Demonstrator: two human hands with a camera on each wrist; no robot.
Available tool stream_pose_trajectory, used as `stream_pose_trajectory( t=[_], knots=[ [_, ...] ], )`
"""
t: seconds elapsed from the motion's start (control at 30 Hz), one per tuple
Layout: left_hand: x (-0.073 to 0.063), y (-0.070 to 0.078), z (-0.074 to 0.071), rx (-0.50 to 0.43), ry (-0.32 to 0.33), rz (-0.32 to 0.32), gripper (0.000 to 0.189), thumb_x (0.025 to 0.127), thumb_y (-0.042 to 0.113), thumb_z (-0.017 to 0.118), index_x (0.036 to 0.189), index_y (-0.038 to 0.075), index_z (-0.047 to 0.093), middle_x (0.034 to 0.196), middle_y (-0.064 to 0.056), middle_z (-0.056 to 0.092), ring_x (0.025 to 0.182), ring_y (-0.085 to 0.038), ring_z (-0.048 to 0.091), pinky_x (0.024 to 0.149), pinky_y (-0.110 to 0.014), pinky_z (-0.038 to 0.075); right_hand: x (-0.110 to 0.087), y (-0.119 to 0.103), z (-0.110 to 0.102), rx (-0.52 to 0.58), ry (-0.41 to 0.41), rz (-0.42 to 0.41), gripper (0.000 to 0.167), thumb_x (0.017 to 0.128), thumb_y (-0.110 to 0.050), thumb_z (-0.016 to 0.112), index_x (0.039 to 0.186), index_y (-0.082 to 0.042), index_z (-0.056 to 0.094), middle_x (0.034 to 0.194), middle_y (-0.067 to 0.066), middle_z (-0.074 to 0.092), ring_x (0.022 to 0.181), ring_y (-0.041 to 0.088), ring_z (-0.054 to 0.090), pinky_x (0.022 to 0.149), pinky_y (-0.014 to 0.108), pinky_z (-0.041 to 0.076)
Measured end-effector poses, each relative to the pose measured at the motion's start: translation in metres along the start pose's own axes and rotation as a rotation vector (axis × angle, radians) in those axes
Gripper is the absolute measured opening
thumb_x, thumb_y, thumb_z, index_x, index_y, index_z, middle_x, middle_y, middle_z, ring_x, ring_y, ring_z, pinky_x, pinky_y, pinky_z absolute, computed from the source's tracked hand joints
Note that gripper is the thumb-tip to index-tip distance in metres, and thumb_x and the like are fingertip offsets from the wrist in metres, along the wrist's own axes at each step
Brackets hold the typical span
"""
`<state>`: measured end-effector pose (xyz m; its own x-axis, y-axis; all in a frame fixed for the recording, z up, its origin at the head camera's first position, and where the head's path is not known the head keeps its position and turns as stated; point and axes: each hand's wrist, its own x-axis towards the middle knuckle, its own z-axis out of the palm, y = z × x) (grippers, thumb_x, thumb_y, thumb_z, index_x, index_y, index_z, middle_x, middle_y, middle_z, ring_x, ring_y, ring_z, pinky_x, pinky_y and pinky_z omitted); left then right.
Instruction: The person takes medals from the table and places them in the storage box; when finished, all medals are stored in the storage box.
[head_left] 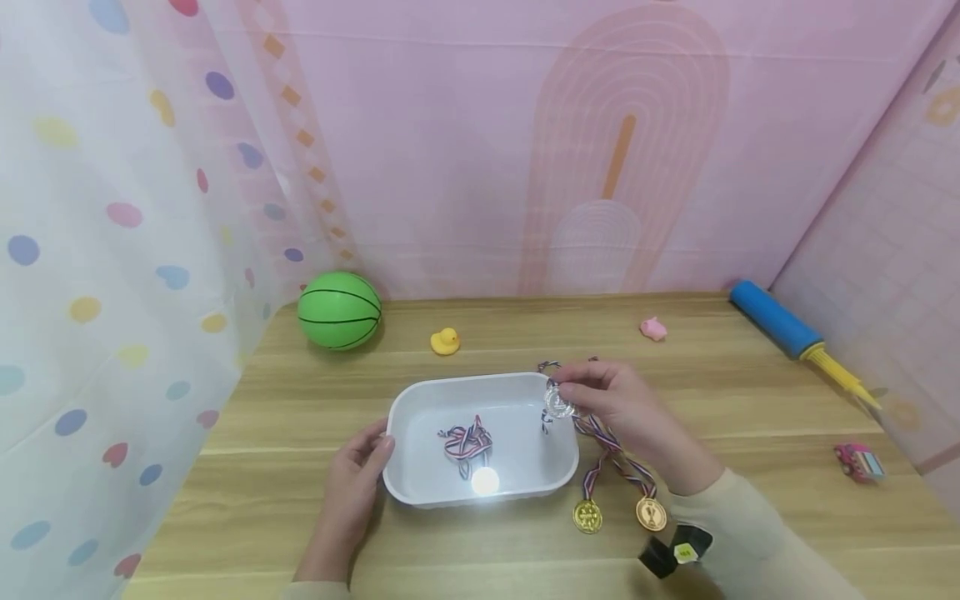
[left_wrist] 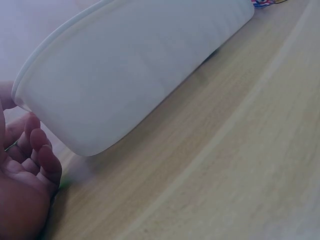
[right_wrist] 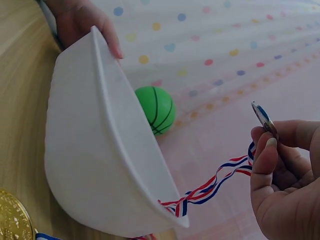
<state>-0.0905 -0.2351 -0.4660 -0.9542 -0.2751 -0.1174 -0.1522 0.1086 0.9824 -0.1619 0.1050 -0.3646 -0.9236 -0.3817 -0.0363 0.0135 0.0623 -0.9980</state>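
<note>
My right hand [head_left: 611,404] pinches a silver medal [head_left: 558,403] between thumb and fingers, over the right end of a white plastic tray [head_left: 420,492]. From the medal, its red, white and blue ribbon [right_wrist: 215,182] trails across the tray's rim in the right wrist view. At the tray's left end, my left hand [head_left: 358,471] grips the rim, thumb on top and fingers curled against the outside. A crumpled striped ribbon [head_left: 468,442] lies inside the tray; whether a medal is attached cannot be told. Right of the tray lie a gold medal [head_left: 587,517] and a bronze medal [head_left: 651,514].
Along the back of the wooden table [head_left: 300,433] are a green ball [head_left: 340,311], a yellow rubber duck [head_left: 446,342] and a pink pig toy [head_left: 653,329]. A blue and yellow pump [head_left: 776,318] and a small pink toy car [head_left: 858,462] lie at the right.
</note>
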Motion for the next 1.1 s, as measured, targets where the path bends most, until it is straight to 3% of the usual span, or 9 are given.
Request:
stream_pose_trajectory(
  t=[0.23, 0.47, 0.87, 1.1],
  knots=[
    [0.0, 0.002, 0.0, -0.006, -0.008, -0.009, 0.039, 0.098, 0.023, 0.057, 0.132, 0.005, 0.054, 0.114, -0.02, 0.057, 0.1, -0.02, 0.057, 0.082, -0.019, 0.052, 0.012, 0.011, 0.011, -0.094, -0.015, 0.024, 0.03, 0.087, -0.01, 0.069, 0.114, 0.004, 0.066, 0.111, 0.011, 0.066, 0.089, 0.014, 0.06, 0.074, 0.026, 0.052],
    [-0.001, 0.002, -0.001, -0.013, -0.009, -0.007, 0.039, 0.098, 0.023, 0.057, 0.132, 0.004, 0.054, 0.114, -0.02, 0.058, 0.098, -0.019, 0.057, 0.081, -0.02, 0.052, 0.025, 0.017, 0.035, -0.123, -0.079, 0.104, 0.027, 0.089, -0.008, 0.067, 0.114, 0.0, 0.068, 0.112, 0.008, 0.065, 0.089, 0.018, 0.06, 0.078, 0.039, 0.053],
    [0.001, 0.0, 0.0, -0.021, 0.007, 0.009, 0.037, 0.097, 0.02, 0.058, 0.13, 0.003, 0.056, 0.11, -0.02, 0.058, 0.095, -0.018, 0.056, 0.078, -0.019, 0.052, 0.03, 0.035, 0.071, -0.186, -0.232, 0.128, 0.021, 0.083, -0.008, 0.072, 0.104, -0.003, 0.071, 0.095, 0.004, 0.069, 0.08, 0.017, 0.062, 0.07, 0.032, 0.052],
    [0.001, -0.002, 0.001, -0.025, 0.012, 0.019, 0.037, 0.096, 0.018, 0.059, 0.129, 0.002, 0.056, 0.108, -0.02, 0.058, 0.094, -0.018, 0.056, 0.078, -0.019, 0.052, 0.031, 0.043, 0.079, -0.293, -0.257, 0.125, 0.017, 0.08, -0.006, 0.075, 0.096, -0.006, 0.073, 0.092, 0.0, 0.069, 0.085, 0.015, 0.06, 0.072, 0.03, 0.051]
  ],
)
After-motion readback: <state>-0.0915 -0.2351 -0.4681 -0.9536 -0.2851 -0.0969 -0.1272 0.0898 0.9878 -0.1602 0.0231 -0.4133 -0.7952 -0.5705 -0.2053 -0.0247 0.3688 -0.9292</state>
